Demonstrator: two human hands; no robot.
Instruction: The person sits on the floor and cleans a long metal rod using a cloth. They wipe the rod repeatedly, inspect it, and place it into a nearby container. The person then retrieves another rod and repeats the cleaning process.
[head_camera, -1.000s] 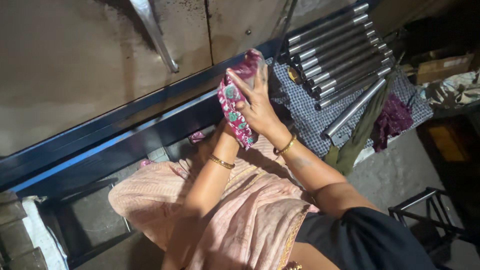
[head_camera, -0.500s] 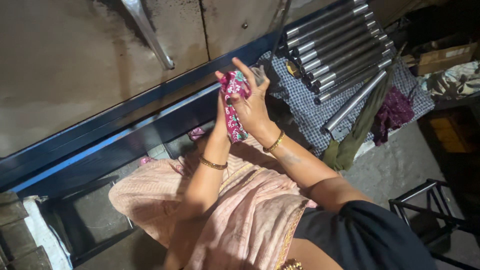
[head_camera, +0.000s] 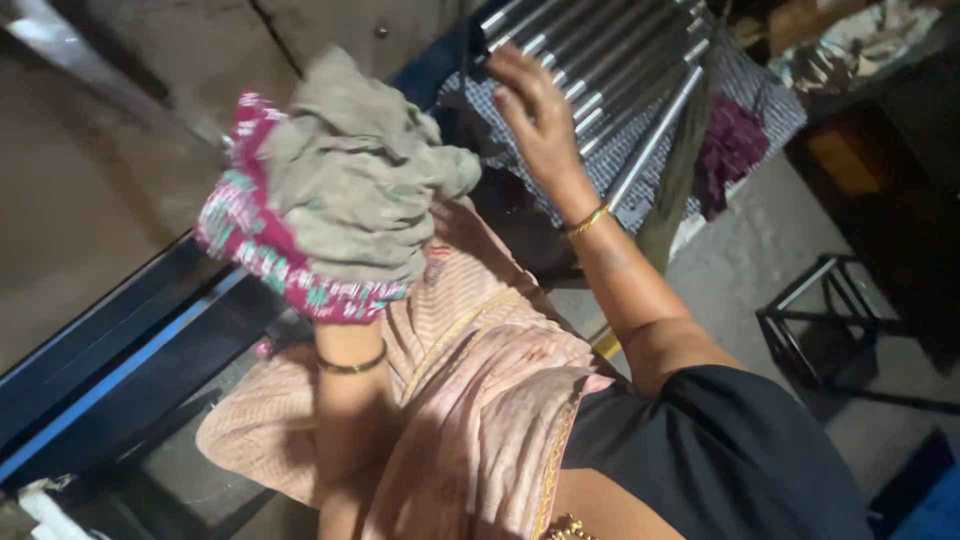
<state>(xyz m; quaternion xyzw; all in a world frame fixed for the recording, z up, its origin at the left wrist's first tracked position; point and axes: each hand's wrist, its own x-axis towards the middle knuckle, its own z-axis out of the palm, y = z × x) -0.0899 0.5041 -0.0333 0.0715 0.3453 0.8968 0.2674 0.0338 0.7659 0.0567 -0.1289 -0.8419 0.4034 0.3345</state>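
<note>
Steel rods (head_camera: 610, 75) beside right hand (head_camera: 535, 110)

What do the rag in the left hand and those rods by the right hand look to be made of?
Rag: soft woven cloth, dull grey-green over pink print; it crumples and folds. Rods: likely steel, smooth bright finish with sharp highlights along their length.

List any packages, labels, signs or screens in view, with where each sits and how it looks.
No labels, signs or screens show.
Box: top right edge, behind the rods; brownish, cardboard-like, only partly in frame, so its shape is unclear.
Nothing else looks like packaging: the left hand is wrapped in a grey and pink rag, and the right hand reaches toward the rods.
</note>
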